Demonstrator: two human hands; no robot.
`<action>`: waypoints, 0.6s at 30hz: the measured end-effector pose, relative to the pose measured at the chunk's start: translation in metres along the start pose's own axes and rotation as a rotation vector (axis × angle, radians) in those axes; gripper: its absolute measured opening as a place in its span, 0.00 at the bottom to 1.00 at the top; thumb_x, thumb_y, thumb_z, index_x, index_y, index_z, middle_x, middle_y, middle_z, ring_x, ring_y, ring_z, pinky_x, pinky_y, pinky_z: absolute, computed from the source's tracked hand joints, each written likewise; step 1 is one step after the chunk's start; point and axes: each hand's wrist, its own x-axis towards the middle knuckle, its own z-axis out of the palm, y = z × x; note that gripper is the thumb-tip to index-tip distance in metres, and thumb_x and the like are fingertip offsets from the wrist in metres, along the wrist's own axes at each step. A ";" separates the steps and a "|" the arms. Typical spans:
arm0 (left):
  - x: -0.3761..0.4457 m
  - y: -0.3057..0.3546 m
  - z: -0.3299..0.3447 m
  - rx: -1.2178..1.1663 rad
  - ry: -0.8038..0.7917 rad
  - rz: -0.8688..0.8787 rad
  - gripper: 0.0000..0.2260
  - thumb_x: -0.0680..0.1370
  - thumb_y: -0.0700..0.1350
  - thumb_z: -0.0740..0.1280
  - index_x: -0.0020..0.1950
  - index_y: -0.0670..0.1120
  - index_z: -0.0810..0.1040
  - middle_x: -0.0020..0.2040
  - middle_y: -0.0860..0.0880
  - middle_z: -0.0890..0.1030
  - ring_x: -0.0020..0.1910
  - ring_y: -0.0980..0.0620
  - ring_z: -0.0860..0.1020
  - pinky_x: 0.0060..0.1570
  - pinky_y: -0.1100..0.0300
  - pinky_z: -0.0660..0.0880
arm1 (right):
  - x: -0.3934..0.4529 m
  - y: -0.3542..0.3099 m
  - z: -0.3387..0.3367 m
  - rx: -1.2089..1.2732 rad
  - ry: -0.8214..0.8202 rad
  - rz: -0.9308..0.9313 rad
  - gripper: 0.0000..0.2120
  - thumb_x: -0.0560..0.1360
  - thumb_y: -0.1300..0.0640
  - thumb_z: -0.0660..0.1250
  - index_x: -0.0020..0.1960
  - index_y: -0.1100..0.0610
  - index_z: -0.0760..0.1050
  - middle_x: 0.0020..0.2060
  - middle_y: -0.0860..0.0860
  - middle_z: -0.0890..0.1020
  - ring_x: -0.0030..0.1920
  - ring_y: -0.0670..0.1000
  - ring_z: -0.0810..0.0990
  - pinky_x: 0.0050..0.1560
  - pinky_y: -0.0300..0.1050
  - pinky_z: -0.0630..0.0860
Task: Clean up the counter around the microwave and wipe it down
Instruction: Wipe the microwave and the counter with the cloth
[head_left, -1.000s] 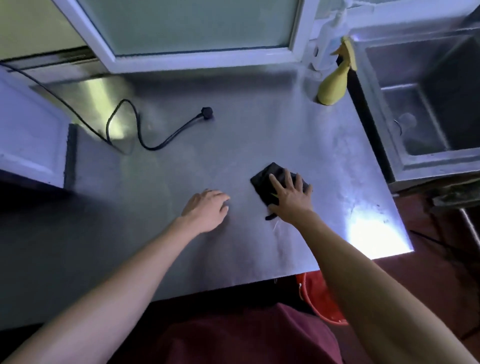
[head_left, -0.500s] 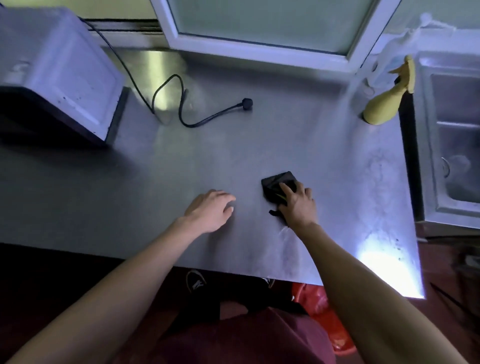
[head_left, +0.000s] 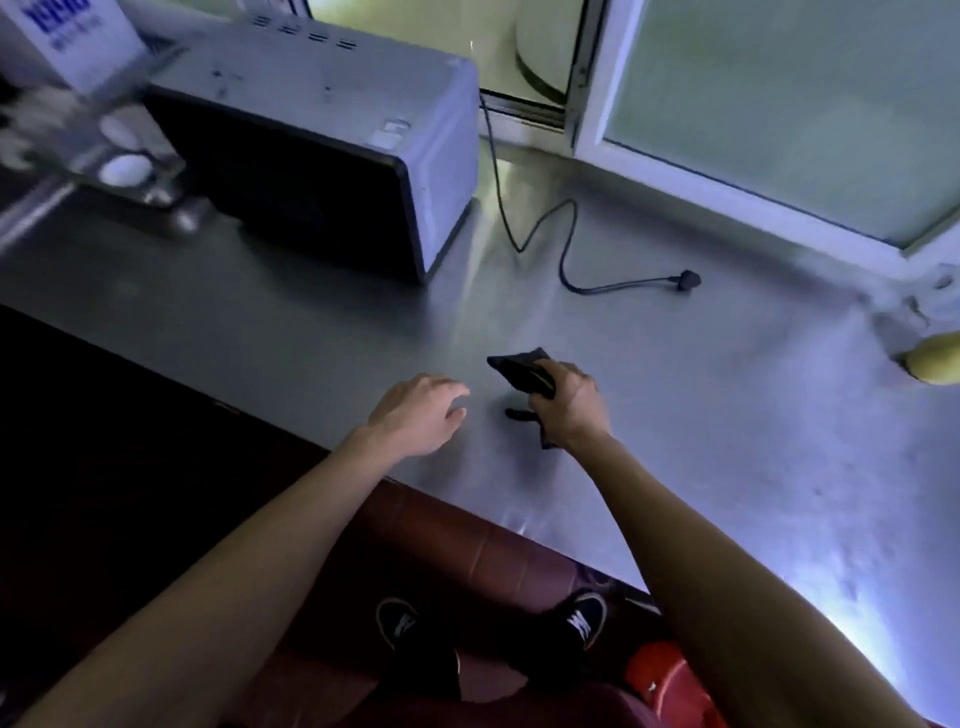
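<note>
A dark cloth (head_left: 519, 370) lies bunched on the steel counter (head_left: 727, 426), and my right hand (head_left: 569, 408) grips it with curled fingers near the counter's front edge. Just left of the cloth, my left hand (head_left: 418, 413) rests on the counter with relaxed fingers, holding nothing. The white microwave (head_left: 332, 156) with its dark door stands at the back left. Its black power cord (head_left: 545, 234) trails over the counter and ends in an unplugged plug (head_left: 688, 280).
A yellow spray bottle (head_left: 932, 358) sits at the right edge. A rack with white round items (head_left: 122, 169) and a white box with blue print (head_left: 78, 36) stand left of the microwave. A frosted window (head_left: 779, 104) runs behind the counter. A red bucket (head_left: 670, 680) stands on the floor.
My right hand went from pressing flat on the cloth to gripping it bunched up. The view swung left, bringing the microwave into sight. My left hand has hardly moved on the counter.
</note>
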 end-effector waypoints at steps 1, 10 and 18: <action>-0.008 -0.021 -0.008 -0.011 0.018 -0.018 0.17 0.81 0.52 0.62 0.70 0.51 0.75 0.69 0.50 0.77 0.65 0.46 0.76 0.60 0.51 0.74 | 0.004 -0.023 0.007 0.008 0.017 -0.035 0.23 0.69 0.56 0.64 0.64 0.48 0.76 0.54 0.53 0.80 0.55 0.60 0.78 0.50 0.54 0.80; -0.037 -0.143 -0.102 -0.033 0.199 -0.069 0.16 0.82 0.51 0.61 0.70 0.52 0.74 0.69 0.51 0.75 0.65 0.48 0.74 0.57 0.52 0.74 | 0.040 -0.188 0.026 0.023 0.174 -0.278 0.16 0.71 0.58 0.65 0.58 0.49 0.78 0.50 0.51 0.79 0.48 0.57 0.78 0.44 0.53 0.79; 0.004 -0.171 -0.179 0.055 0.349 -0.029 0.16 0.82 0.52 0.62 0.70 0.53 0.75 0.69 0.53 0.76 0.66 0.48 0.74 0.60 0.52 0.74 | 0.105 -0.249 -0.008 -0.022 0.347 -0.357 0.20 0.72 0.57 0.68 0.64 0.52 0.76 0.59 0.51 0.79 0.56 0.58 0.78 0.49 0.52 0.79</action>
